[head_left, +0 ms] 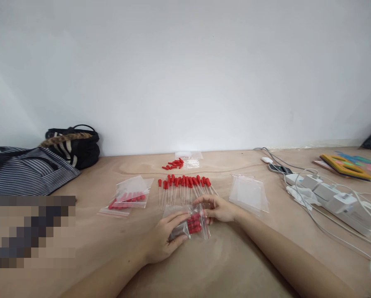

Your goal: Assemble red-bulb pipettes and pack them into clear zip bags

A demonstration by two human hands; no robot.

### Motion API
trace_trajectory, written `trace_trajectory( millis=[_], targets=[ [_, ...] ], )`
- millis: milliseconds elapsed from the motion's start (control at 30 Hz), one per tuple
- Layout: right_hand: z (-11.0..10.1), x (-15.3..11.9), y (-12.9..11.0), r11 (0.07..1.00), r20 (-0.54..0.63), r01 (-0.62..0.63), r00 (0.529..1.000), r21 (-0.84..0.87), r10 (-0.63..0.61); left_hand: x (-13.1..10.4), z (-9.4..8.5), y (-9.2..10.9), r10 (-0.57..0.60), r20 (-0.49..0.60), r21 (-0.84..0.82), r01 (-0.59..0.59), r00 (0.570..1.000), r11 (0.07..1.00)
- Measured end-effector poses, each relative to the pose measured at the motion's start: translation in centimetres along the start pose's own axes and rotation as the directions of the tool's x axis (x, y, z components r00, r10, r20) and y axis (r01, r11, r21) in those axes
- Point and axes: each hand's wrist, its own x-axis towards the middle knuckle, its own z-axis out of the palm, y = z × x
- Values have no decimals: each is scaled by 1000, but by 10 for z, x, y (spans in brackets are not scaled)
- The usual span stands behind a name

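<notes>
A clear zip bag (193,223) with several red-bulbed glass droppers in it lies on the table in front of me. My left hand (169,236) grips the bag's left end, fingers above and thumb below. At the red-striped zip edge, my right hand (218,208) has its curled fingers on the bag's right end. Just beyond the hands lies a row of loose droppers (185,182), red bulbs pointing away from me. Filled bags (131,196) are piled to the left. A stack of flat clear bags (249,193) lies to the right.
Farther back are loose red bulbs (174,164) and thin clear tubes (192,163) by a bag. White power strips with chargers (334,196) and cables occupy the right side, near a yellow frame-like object (345,166). A striped bag (30,171) and a black bag (80,147) stand left.
</notes>
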Motion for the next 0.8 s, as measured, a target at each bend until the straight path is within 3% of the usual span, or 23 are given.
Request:
trace_trajectory(
  millis=[100,167,333,433,533,700,767,800],
  targets=[
    [-6,-3,-1,999,110,-22,994,23,19,-1,2,-1,-36,-25,6,36,999,999],
    [-8,-1,1,1000,100,-25,995,13,23,-2,3,-2,-57,-40,8,58,998,998],
    [1,9,12,997,-158,-18,987,-73,6,-1,0,1,-59,-6,-9,59,998,998],
    [10,9,14,967,-292,24,951,-253,-100,1,-4,5,-38,11,-34,39,999,999],
    [14,5,12,893,-291,98,925,-438,-244,2,-4,5,2,19,-39,-1,1000,999],
    [-2,-2,7,802,-241,90,929,-590,-282,1,-1,2,-7,9,3,7,1000,1000],
    [-16,-1,6,761,-334,18,892,-648,-305,1,-1,2,-3,-6,35,3,1000,999],
    [-22,1,5,750,-426,-54,849,-659,-313,1,0,2,7,-19,62,-6,1000,998]
  ],
)
